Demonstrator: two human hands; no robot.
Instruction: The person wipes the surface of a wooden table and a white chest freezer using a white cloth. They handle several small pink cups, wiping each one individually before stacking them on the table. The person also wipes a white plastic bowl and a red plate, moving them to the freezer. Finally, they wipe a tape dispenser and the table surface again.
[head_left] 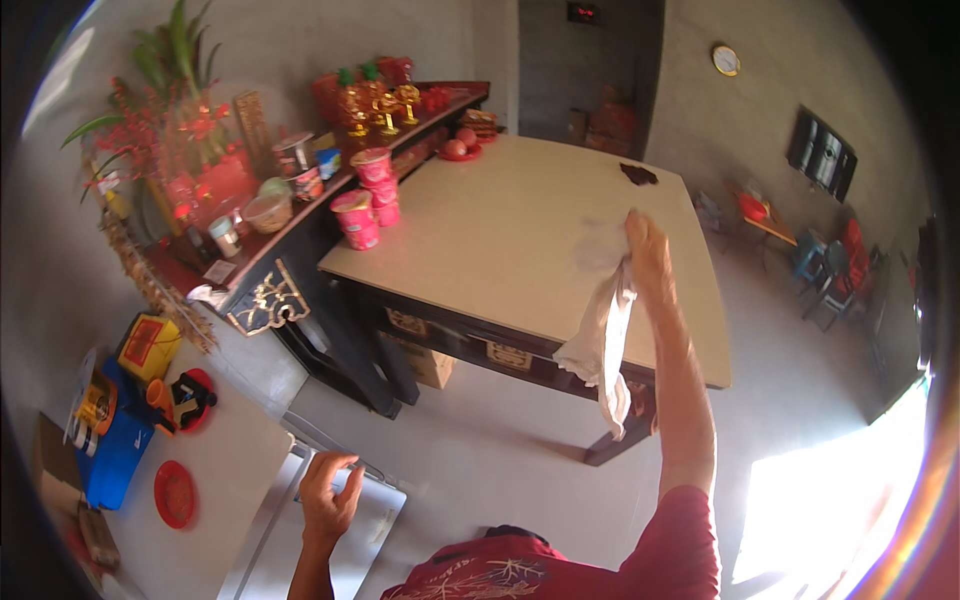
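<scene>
My right hand (pixel 649 255) is closed on a white cloth (pixel 603 335). It is stretched out over the cream tabletop (pixel 480 215), and the cloth hangs limp past the front edge of the table. A dark scrap of cloth or similar (pixel 638 175) lies near the far right corner, beyond the hand. My left hand (pixel 330 492) is low on the left, over a white cabinet or appliance (pixel 370 515). Its fingers are loosely curled, with a gap to the thumb and nothing seen between them.
Pink stacked cups (pixel 374 190) and a red plate of round fruit (pixel 461 148) stand along the table's left side. Behind them a dark raised shelf (pixel 425 125) bears bottles, goblets and plants. A side counter (pixel 230 450) holds a blue container (pixel 118 455) and red dish (pixel 176 493).
</scene>
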